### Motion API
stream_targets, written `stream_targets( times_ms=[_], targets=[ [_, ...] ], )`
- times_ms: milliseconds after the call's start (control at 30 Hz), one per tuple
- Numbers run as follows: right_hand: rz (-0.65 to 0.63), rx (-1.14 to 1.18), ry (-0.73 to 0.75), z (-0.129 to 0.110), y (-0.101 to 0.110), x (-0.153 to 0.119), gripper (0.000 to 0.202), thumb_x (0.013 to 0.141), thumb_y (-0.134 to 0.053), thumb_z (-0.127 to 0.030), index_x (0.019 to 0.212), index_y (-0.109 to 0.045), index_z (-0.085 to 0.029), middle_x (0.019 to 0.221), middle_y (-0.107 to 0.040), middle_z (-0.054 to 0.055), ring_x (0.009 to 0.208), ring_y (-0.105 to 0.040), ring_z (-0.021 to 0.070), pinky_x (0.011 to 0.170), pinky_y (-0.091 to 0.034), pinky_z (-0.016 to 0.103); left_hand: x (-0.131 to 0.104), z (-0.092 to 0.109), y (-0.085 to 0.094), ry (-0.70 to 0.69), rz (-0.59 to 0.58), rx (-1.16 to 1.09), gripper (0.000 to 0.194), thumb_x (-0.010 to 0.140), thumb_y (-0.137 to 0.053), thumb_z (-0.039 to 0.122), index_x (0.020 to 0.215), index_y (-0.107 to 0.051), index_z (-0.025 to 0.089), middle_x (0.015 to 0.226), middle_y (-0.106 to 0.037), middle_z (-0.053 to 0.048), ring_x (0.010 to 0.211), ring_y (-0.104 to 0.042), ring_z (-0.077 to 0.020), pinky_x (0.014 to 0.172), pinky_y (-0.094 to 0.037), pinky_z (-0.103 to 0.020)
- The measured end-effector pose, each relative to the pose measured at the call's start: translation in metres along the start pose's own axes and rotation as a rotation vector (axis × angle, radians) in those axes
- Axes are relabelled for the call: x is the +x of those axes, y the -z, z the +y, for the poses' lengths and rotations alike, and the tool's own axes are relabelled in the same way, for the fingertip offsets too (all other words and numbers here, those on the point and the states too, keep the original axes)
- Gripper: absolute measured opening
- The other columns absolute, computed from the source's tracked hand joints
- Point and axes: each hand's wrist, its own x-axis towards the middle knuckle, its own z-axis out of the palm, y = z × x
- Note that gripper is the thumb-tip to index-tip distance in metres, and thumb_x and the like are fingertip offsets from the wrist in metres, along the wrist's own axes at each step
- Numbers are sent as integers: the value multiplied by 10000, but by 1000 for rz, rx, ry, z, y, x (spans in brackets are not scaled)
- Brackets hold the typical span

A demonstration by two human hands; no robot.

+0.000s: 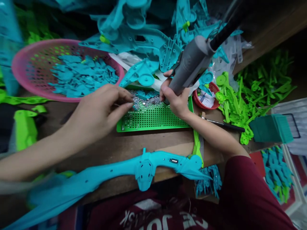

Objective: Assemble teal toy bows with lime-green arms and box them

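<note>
My right hand (176,99) is wrapped round a grey power screwdriver (190,65), its lower end over a green perforated tray (155,118). Small metal screws (150,101) lie along the tray's far part. My left hand (103,107) is at the tray's left side, thumb and forefinger pinched together; whatever they hold is too small to make out. A long turquoise plastic part (120,166) with a crosspiece lies along the near edge of the table, touched by neither hand.
A pink basket (20,65) of small turquoise pieces stands at the left. Large turquoise shells (144,41) are heaped behind the tray. A red basket (206,106), a black-shafted tool (225,125) and green parts (231,102) are at the right.
</note>
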Motion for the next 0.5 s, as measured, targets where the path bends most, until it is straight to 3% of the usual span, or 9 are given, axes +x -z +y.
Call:
stream_targets(
  times_ms=[100, 167, 267, 367, 433, 500],
  targets=[
    [-2, -40, 0, 5, 1, -1, 472, 895, -548, -671, 1076, -488, -239, 618, -490, -86, 529, -546, 105, 604, -525, 283, -15, 20, -5, 233, -123, -313, 258, 887, -525, 432, 929, -605, 190, 833, -667, -23, 739, -632, -177, 713, -518, -326],
    [2, -42, 14, 8, 1, -2, 452, 914, -536, -659, 1077, -485, -241, 634, -506, -82, 536, -554, 104, 616, -538, 289, -27, 33, -16, 308, -240, -559, 242, 877, -541, 429, 911, -605, 197, 805, -700, -23, 709, -670, -177, 664, -538, -309],
    [-8, -43, 13, 11, 1, -4, 407, 931, -544, -619, 1076, -495, -242, 646, -531, -74, 558, -579, 114, 640, -564, 310, -41, 47, -33, 156, -318, -633, 209, 906, -542, 380, 859, -640, 202, 860, -729, -43, 785, -697, -179, 688, -557, -296],
    [-3, -74, -35, 10, 0, -4, 345, 939, -575, -555, 1061, -503, -241, 667, -561, -60, 595, -610, 126, 661, -585, 321, -50, 53, -44, -99, -266, -500, 172, 918, -570, 309, 832, -673, 201, 1033, -737, -62, 884, -697, -170, 739, -551, -277],
    [23, -109, -67, 8, -1, -4, 305, 936, -602, -509, 1041, -502, -241, 694, -579, -53, 642, -633, 130, 674, -591, 306, -53, 55, -47, -175, -268, -447, 154, 924, -578, 271, 825, -670, 198, 1069, -735, -60, 904, -700, -164, 760, -549, -266],
    [49, -117, -65, 6, -3, -2, 275, 921, -644, -455, 1028, -502, -245, 704, -574, -66, 682, -638, 113, 684, -587, 262, -56, 57, -50, -204, -339, -429, 148, 933, -574, 248, 827, -664, 198, 984, -742, -39, 861, -701, -155, 754, -546, -253]
  ],
)
